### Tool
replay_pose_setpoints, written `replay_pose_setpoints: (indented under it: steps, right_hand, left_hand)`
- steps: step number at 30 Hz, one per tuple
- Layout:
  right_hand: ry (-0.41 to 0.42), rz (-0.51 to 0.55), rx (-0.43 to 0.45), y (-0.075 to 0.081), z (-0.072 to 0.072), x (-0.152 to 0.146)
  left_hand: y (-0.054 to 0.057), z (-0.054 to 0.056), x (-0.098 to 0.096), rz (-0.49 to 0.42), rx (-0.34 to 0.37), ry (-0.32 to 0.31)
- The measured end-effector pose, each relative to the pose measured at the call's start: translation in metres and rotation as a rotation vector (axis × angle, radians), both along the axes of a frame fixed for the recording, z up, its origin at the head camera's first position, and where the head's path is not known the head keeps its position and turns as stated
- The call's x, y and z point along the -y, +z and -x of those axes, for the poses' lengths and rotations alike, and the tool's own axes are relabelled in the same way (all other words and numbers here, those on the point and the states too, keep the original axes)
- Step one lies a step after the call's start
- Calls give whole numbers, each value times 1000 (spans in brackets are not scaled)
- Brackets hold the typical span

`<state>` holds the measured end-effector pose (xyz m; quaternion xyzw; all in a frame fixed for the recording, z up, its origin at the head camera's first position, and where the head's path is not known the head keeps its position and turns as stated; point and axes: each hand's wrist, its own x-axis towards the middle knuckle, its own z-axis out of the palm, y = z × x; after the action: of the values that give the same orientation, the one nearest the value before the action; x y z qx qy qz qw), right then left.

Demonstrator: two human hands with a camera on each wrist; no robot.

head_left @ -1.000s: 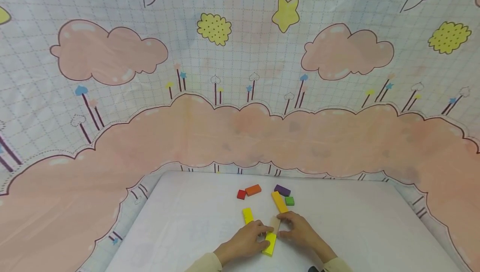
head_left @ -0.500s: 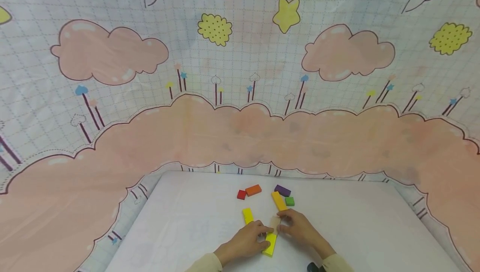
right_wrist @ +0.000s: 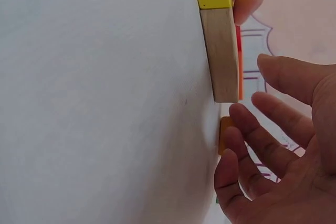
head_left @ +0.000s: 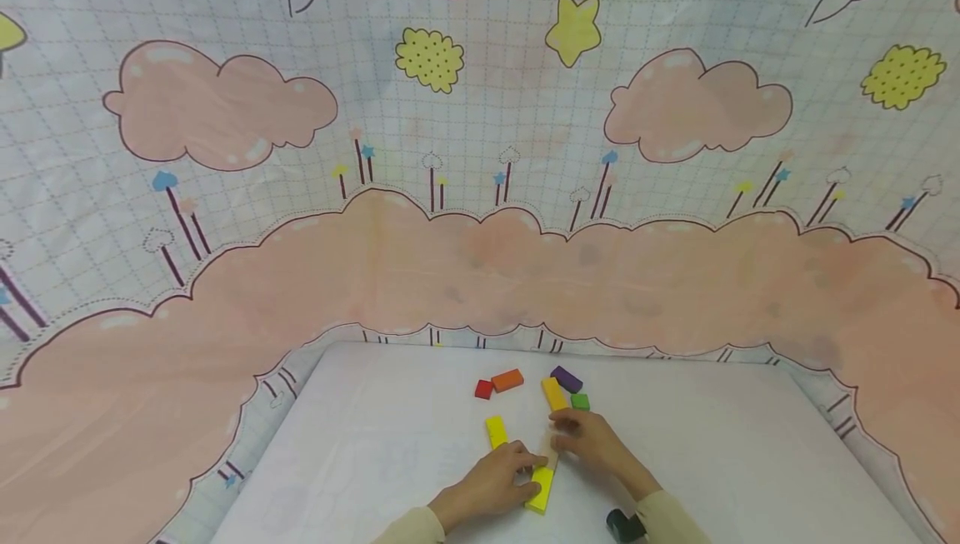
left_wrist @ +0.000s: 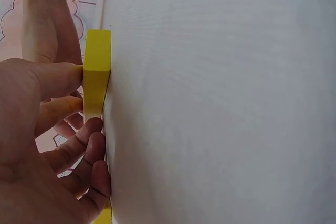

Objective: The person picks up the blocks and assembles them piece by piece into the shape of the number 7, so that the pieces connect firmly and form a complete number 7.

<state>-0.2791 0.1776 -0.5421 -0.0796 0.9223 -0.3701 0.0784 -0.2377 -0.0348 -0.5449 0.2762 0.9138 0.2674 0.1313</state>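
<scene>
In the head view, my left hand [head_left: 492,475] lies over a yellow block [head_left: 541,491] with its thumb and index finger pressing on top. A plain wooden block [right_wrist: 220,56] stands end to end with that yellow block, in one straight line. My right hand [head_left: 592,442] hovers at the wooden block's far end, fingers spread and relaxed, holding nothing in the right wrist view. Right at its fingertips in the head view lies an amber block [head_left: 553,394]. A second yellow block [head_left: 495,429] lies beyond the left hand, partly hidden by it.
Farther back on the white table [head_left: 360,444] lie a red cube [head_left: 483,390], an orange block [head_left: 507,380], a purple block [head_left: 567,379] and a green block [head_left: 580,401]. A dark cylindrical object [head_left: 621,525] shows by the right sleeve. A patterned cloth [head_left: 480,269] surrounds the table.
My right hand has come off the wooden block and moved away from me to the amber block, which has shifted slightly farther back. The left hand has kept its place.
</scene>
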Motion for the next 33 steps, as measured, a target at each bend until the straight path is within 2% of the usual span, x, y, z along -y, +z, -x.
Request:
replay_pose_setpoints:
  steps: [8,21,28,33]
  right_hand:
    - [20,22,-14,-1,1,0]
    - [74,71,-5,2,5,4]
    - [125,54,2,2,10,8]
    - [148,78,15,1,12,10]
  left_hand:
    - [0,-1,1,-13,36,19]
    - [6,-9,2,23,25,14]
    - [5,-11,2,2,66,31]
    - [4,-14,4,5,80,37]
